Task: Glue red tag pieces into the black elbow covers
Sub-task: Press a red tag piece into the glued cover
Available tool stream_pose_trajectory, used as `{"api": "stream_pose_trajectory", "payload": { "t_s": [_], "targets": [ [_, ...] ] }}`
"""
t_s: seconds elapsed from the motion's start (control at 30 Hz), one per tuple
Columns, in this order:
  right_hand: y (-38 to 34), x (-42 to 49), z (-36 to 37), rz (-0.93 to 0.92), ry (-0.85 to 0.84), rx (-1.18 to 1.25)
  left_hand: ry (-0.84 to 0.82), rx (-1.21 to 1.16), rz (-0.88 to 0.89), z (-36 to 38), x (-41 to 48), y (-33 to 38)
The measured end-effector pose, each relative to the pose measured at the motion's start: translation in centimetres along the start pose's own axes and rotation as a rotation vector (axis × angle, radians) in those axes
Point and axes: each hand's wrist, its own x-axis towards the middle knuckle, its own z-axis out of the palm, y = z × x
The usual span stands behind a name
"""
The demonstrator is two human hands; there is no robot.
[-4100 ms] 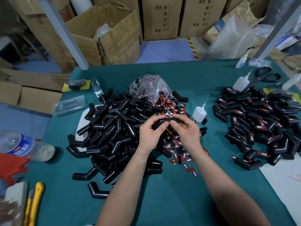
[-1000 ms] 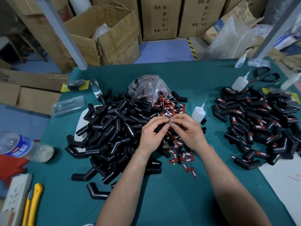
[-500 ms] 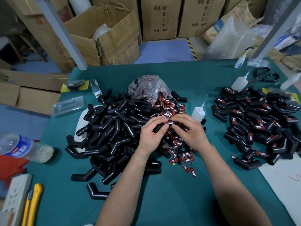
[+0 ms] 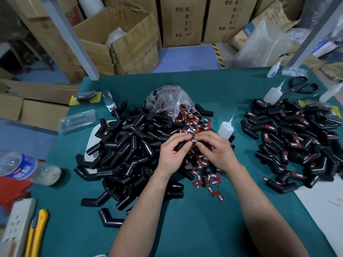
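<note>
Curling round a smooth black elbow cover (image 4: 179, 145), the left hand (image 4: 171, 157) grips the bent tube above the middle of the matte teal table (image 4: 185, 230). The right hand (image 4: 218, 153) pinches a small flat red tag (image 4: 194, 140), lettered in white, between thumb and forefinger, touching the cover's top. At nine o'clock of the hands lies a heap of bare covers (image 4: 128, 145); at three o'clock, a tagged heap (image 4: 297, 138). Loose tags (image 4: 206, 164) scatter at six o'clock, a crinkled clear bag (image 4: 168, 101) sits at twelve, and a translucent needle-spouted squeeze bottle (image 4: 225, 127) at one.
</note>
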Motion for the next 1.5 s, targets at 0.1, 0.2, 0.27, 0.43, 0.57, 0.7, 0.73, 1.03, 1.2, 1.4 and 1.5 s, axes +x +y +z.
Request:
{"api": "stream_pose_trajectory", "payload": {
  "t_s": [0.1,0.2,0.27,0.43,0.57,0.7,0.73,1.03,1.2,1.4,1.5],
  "targets": [
    [-0.1,0.0,0.0,0.006,0.013,-0.010,-0.010,-0.031,-0.006,-0.1,0.1,0.3],
    [-0.3,0.1,0.0,0.002,0.024,-0.018,-0.029,-0.046,0.017,0.0,0.2,0.5],
    [-0.4,0.1,0.1,-0.019,0.026,-0.011,-0.031,-0.035,0.029,0.0,0.2,0.3],
    [-0.8,0.0,-0.4,0.074,0.038,0.044,0.004,-0.016,0.008,0.0,0.2,0.2],
    [-0.8,0.1,0.0,0.020,0.071,0.038,-0.011,-0.028,-0.007,0.0,0.2,0.2],
    [-1.0,0.0,0.1,0.027,0.083,0.042,-0.061,-0.082,0.004,-0.2,0.2,0.5],
    [-1.0,0.0,0.2,0.029,0.078,0.039,-0.067,-0.085,0.005,-0.2,0.3,0.5],
    [-1.0,0.0,0.1,0.137,0.045,0.149,-0.021,-0.057,-0.022,-0.1,0.2,0.3],
    [-1.1,0.1,0.5,0.116,0.098,0.091,-0.047,-0.051,0.007,0.1,0.2,0.2],
    [-1.1,0.1,0.1,0.126,0.130,0.100,0.008,-0.055,0.008,-0.1,0.2,0.2],
    [-1.1,0.1,0.2,0.123,0.073,0.089,0.020,-0.056,0.001,0.0,0.3,0.5]
  ]
}}
